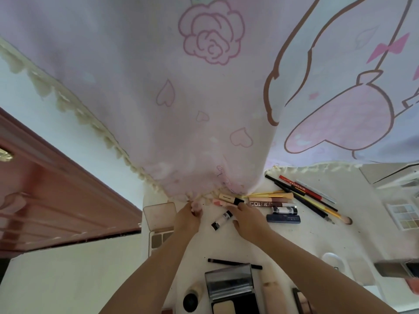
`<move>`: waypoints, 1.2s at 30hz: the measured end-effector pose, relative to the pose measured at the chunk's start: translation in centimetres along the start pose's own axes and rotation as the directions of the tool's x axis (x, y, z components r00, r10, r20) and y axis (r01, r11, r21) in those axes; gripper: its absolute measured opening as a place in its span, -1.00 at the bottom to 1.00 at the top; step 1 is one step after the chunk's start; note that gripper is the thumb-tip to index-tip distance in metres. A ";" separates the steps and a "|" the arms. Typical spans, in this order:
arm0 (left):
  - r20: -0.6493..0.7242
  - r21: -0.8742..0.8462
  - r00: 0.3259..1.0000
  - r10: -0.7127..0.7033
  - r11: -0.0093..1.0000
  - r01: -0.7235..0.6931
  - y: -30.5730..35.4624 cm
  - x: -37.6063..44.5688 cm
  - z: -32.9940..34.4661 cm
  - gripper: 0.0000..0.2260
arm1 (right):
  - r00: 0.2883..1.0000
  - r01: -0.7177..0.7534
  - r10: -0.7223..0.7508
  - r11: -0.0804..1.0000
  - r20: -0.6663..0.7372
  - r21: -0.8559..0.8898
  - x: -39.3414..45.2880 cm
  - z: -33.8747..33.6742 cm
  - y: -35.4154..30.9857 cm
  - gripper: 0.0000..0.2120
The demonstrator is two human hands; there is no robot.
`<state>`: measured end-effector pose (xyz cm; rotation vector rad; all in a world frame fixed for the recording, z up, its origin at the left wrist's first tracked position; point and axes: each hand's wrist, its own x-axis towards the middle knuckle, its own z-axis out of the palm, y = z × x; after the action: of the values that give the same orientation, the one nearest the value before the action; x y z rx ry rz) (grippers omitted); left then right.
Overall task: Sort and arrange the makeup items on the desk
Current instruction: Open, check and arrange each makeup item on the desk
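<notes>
Matt cloth curtain (204, 98); glossy plastic compact (229, 282).

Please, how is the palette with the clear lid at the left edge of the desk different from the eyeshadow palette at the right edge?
The left palette stands open, its clear pinkish lid raised, and shows a few large brown and grey pans; the person's left hand hides part of it. The right palette shows many small pale pans in rows, pastel in tone, and nothing covers it. Both are rectangular and lie on the white desk.
</notes>
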<state>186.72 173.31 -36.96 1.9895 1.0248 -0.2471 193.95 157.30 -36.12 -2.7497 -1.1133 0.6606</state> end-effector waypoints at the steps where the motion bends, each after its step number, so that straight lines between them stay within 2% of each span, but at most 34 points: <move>1: -0.002 -0.007 1.000 -0.002 1.000 0.002 0.0 -0.1 0.1 -0.74 | 0.999 0.007 -0.005 0.999 0.035 -0.042 0.6 -0.1 -0.4 -0.55; 3: 0.002 -0.001 1.000 -0.009 1.000 0.009 0.0 -0.1 0.2 -0.76 | 0.995 0.010 0.002 0.993 0.102 -0.115 1.4 0.0 -0.9 -0.59; 6: 0.005 -0.029 0.996 -0.090 0.996 0.090 -0.1 -0.7 0.3 -0.75 | 0.990 0.011 0.013 0.986 0.141 -0.167 1.7 0.4 -0.9 -0.67; 10: 0.026 -0.021 0.983 -0.181 0.983 0.182 -0.5 -3.3 1.7 -0.68 | 0.993 0.054 -0.042 0.994 0.113 -0.099 1.1 0.4 -0.1 -0.70; 13: 0.077 -0.027 0.994 -0.083 0.996 0.085 0.1 -5.2 2.8 -0.67 | 0.986 0.086 -0.091 0.995 0.142 0.044 -0.1 -1.2 0.5 -0.71; 15: 0.119 -0.151 0.993 -0.022 0.988 0.040 0.9 -5.4 2.6 -0.70 | 0.983 0.083 -0.115 0.975 0.144 0.208 -1.1 -2.6 0.5 -0.76; 18: 0.231 -0.410 0.971 0.063 0.911 0.039 2.6 -6.2 1.4 -0.86 | 0.991 0.022 -0.071 0.924 0.115 0.382 -2.6 -5.2 0.0 -0.74; 21: 0.236 -0.494 0.954 0.183 0.868 -0.044 3.9 -6.7 -0.2 -0.91 | 0.999 -0.040 0.019 0.850 0.045 0.526 -3.6 -7.4 -1.0 -0.70; 23: 0.204 -0.513 0.947 0.247 0.851 -0.112 4.7 -6.9 -1.2 -0.97 | 0.999 -0.048 0.043 0.814 0.024 0.579 -4.1 -8.1 -1.7 -0.64; 24: 0.167 -0.500 0.942 0.292 0.848 -0.174 5.0 -6.9 -1.7 -0.93 | 0.998 -0.055 0.049 0.795 0.026 0.604 -4.1 -8.3 -2.1 -0.61; 26: 0.127 -0.401 0.903 0.410 0.854 -0.331 5.1 -7.2 -2.6 -0.96 | 0.993 -0.114 0.106 0.709 0.055 0.696 -4.2 -8.3 -2.8 -0.56; 28: 0.158 -0.295 0.854 0.495 0.849 -0.438 5.0 -7.6 -2.9 -0.82 | 0.982 -0.169 0.172 0.608 0.079 0.776 -4.3 -8.5 -3.5 -0.53; 30: 0.179 -0.279 0.853 0.489 0.857 -0.433 5.0 -8.2 -3.0 -0.73 | 0.981 -0.151 0.191 0.648 0.032 0.747 -4.6 -8.9 -4.1 -0.55; 33: 0.264 -0.391 0.858 0.440 0.862 -0.322 5.4 -9.4 -3.4 -0.72 | 0.974 -0.035 0.169 0.765 -0.149 0.644 -5.8 -9.2 -4.5 -0.59; 36: 0.386 -0.489 0.808 0.444 0.842 -0.229 5.9 -10.3 -4.3 -0.70 | 0.951 0.066 0.115 0.831 -0.286 0.552 -6.8 -9.4 -4.0 -0.57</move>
<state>183.65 169.06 -25.52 1.5567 0.3329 -0.2798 191.06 156.18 -24.21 -2.2550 -0.6759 0.4403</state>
